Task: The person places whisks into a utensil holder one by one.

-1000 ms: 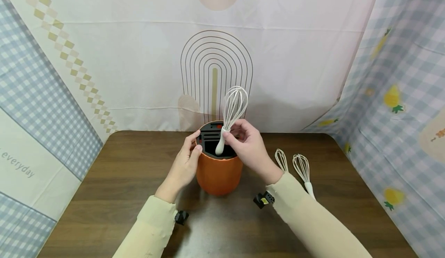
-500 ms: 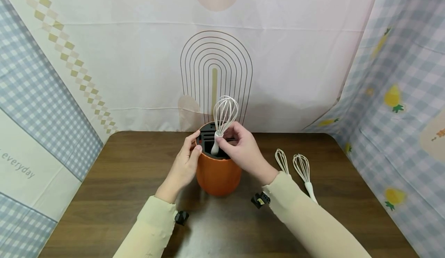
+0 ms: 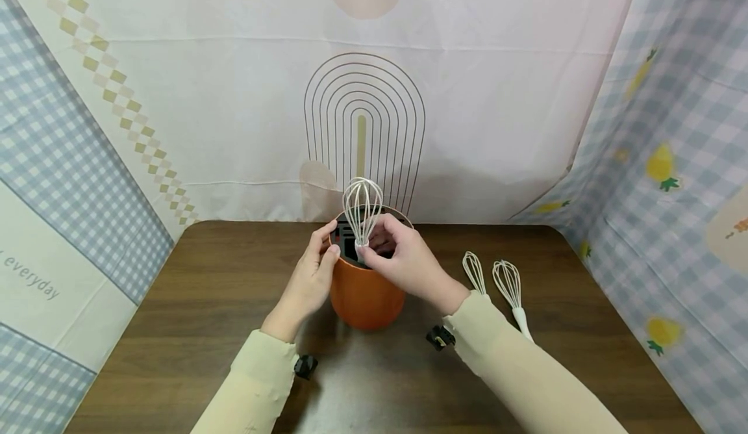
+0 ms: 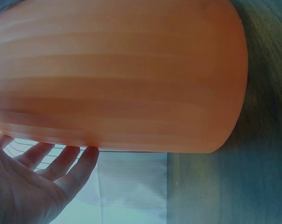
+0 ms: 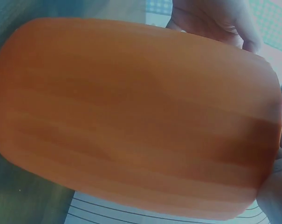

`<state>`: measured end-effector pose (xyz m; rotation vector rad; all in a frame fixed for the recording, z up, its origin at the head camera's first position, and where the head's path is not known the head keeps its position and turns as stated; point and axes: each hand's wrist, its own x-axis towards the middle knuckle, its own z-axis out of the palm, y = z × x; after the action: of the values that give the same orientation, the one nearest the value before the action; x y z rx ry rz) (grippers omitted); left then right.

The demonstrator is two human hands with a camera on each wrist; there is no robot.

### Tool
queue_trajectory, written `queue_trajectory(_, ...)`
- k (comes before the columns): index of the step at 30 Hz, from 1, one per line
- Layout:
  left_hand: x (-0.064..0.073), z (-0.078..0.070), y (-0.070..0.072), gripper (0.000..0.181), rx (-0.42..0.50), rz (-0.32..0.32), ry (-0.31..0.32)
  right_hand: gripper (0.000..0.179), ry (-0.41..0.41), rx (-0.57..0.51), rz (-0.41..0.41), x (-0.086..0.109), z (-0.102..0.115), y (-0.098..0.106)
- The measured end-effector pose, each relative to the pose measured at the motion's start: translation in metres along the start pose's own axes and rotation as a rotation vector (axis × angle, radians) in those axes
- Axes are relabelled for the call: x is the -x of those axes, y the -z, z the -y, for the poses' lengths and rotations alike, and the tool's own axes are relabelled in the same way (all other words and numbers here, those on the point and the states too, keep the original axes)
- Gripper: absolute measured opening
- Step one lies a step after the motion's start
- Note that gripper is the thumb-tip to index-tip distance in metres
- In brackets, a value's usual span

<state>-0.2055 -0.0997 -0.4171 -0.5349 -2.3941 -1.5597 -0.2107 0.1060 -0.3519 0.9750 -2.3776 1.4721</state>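
Note:
In the head view, an orange ribbed utensil holder (image 3: pixel 367 297) with a black slotted insert (image 3: pixel 345 231) stands on the table. My left hand (image 3: pixel 306 278) holds it at the left of its rim, fingers along the outer wall and thumb at the near edge. In the left wrist view those fingers (image 4: pixel 80 170) touch the orange side. My right hand (image 3: pixel 409 258) pinches a whisk (image 3: pixel 362 210) where the wires meet the handle. The wires point up; the handle is down inside the holder, mostly hidden. Holder wall fills most of the right wrist view, the whisk unseen there.
Two more whisks lie on the brown wooden table (image 3: pixel 222 304), right of the holder: one whisk (image 3: pixel 474 271) partly behind my right sleeve, another whisk (image 3: pixel 510 284) beside it. A patterned cloth (image 3: pixel 497 128) hangs behind the table's back edge.
My right hand has moved left and down, and the whisk's handle has sunk into the holder. My left hand has stayed at the rim.

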Motion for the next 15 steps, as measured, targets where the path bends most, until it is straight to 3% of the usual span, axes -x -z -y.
queue_trajectory(15, -0.0002, 0.0008, -0.0004, 0.045, 0.008, -0.002, -0.012, 0.028, 0.100, 0.207, 0.091, 0.0065, -0.0032, 0.0026)
